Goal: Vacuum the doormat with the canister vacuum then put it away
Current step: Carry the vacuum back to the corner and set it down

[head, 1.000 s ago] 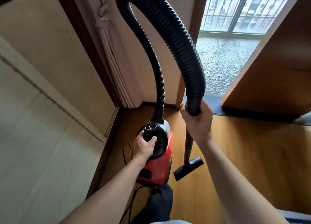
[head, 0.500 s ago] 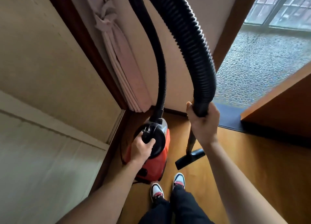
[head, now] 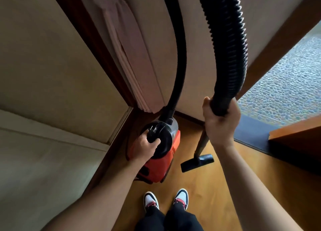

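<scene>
1. The canister vacuum (head: 157,163) has a red-orange body with a rounded black front cap and a clear collar where the hose joins; it sits at about 6 o'clock of centre, in the corner by the dark door frame (head: 90,38), over the wooden floor (head: 215,192)
2. The left hand (head: 145,148) is closed around the black handle on top of the canister
3. A ribbed black hose (head: 229,45) rises from the canister's collar, runs out of view at 12 o'clock and comes back down at 1 o'clock
4. The right hand (head: 219,121) grips the hose's lower end, fingers wrapped tight
5. Below that hand a dark wand (head: 201,144) slants to a flat black floor nozzle (head: 197,162), at 3 o'clock of the canister
6. A tied pale curtain (head: 132,57) hangs at 11 o'clock
7. Two sneakers (head: 151,200) stand at 6 o'clock, just short of the canister
</scene>
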`<state>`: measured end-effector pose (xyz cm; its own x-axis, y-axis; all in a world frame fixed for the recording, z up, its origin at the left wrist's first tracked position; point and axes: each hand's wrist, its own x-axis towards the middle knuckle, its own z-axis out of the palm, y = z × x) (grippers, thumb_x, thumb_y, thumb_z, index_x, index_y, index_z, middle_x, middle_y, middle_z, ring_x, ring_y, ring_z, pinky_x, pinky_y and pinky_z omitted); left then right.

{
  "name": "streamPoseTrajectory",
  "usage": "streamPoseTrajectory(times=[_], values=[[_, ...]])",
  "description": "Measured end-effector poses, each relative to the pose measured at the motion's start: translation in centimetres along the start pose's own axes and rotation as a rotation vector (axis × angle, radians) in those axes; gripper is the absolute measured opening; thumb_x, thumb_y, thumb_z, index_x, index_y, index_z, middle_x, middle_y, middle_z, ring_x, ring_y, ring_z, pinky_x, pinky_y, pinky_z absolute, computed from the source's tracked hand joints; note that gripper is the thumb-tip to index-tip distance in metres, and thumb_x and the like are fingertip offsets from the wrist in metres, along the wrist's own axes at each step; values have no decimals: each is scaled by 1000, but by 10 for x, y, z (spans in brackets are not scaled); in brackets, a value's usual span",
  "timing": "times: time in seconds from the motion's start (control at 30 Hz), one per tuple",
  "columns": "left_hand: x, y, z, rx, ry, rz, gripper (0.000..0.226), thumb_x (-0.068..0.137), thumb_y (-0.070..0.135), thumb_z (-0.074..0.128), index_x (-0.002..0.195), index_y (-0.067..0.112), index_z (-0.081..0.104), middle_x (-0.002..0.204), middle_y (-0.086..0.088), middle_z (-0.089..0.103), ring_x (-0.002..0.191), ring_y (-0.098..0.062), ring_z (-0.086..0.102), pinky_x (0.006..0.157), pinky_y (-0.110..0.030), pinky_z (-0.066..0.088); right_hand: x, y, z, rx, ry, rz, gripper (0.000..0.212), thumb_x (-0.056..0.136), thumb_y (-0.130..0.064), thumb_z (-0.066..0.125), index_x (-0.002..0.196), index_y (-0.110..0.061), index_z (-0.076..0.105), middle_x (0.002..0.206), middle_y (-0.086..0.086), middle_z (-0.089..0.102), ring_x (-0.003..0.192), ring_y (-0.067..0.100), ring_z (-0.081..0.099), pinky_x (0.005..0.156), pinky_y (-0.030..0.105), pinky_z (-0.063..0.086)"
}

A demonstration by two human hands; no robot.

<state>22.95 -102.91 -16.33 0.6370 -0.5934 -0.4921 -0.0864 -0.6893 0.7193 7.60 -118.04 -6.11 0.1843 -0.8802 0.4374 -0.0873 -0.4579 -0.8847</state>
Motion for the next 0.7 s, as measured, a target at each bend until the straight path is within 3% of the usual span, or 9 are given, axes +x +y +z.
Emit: streamPoseTrajectory(times=[0.1,0.2,0.33,0.43,0.53,0.7], values=[[41,-31,16,19,-20,-17,20,64,52,59,81,42,61,70,4,63,83,-43,70,74,-53,59,3,36,23,-4,-6,-14,15,87,-11,66,89,-16,52,74,9,58,63,33,57,57,16,43],[79,-66,37,15,-18,-16,26,61,55,60,86,48,61,74,-3,68,82,-42,71,75,-55,61,0,72,49,-1,1,-39,22,85,-6,66,85,-19,48,71,-5,52,62,16,52,58,15,39],[126,-116,60,-26,-3,10,35,72,45,67,103,31,64,94,-15,74,90,-41,71,82,-55,59,-3,112,85,31,-5,-82,41,85,0,66,84,-35,44,71,-15,46,60,1,45,58,14,37],[158,-158,79,-63,21,12,61,65,54,62,117,22,64,106,-27,70,98,-49,67,86,-62,55,-5,136,106,23,31,-125,37,86,-4,66,86,-35,45,70,-3,52,59,21,55,51,31,45],[188,-188,96,-88,53,-1,45,78,37,68,119,19,64,105,-28,70,97,-48,68,85,-57,55,-3,161,127,13,84,-171,34,86,-6,65,84,-32,44,69,15,53,58,40,55,50,44,46],[232,-233,124,-123,57,9,29,85,23,68,114,19,65,102,-26,71,87,-46,70,72,-50,58,-2,196,159,77,194,-232,29,83,-7,65,84,-28,45,69,23,52,57,42,53,52,45,46]])
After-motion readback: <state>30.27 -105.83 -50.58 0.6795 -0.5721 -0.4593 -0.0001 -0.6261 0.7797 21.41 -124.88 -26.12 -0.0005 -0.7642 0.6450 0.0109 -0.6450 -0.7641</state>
